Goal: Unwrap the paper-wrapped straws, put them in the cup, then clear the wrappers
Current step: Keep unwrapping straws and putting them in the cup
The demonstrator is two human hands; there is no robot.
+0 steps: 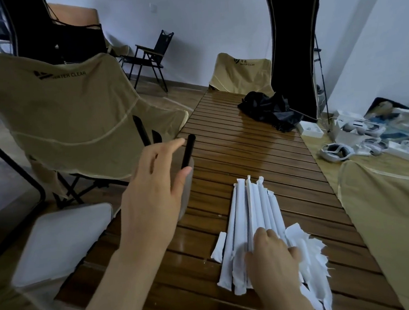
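A: Left to right. Left hand (152, 183) is up over the cup (185, 193), fingers spread and relaxed, gripping nothing. A black straw (188, 153) stands in the cup right at the fingertips; can't tell if the thumb touches it. Two more black straws (145, 132) poke up behind the hand.

B: Cup position?

A: Near left edge of the slatted wooden table (233, 133), mostly hidden by the hand. Only a grey sliver of wall shows.

B: And the wrapped ones?

A: Bundle of paper-wrapped straws (254, 214) lies fanned on the table, middle-right, well apart from the cup. Right hand (271, 252) rests on the near end, fingers curled down into the bundle. Looks like it's picking one out, but whether it has one pinched I can't tell.

B: Wrappers?

A: Torn wrappers (310, 264) piled just right of the bundle, touching it. Not cleared.

B: So which step?

A: My read: between straws. One just dropped in, next one being selected. Many left.

B: Next move needs?

A: Isolate a single straw from the fan without dragging its neighbours, then bring the left hand over to tear the paper end.
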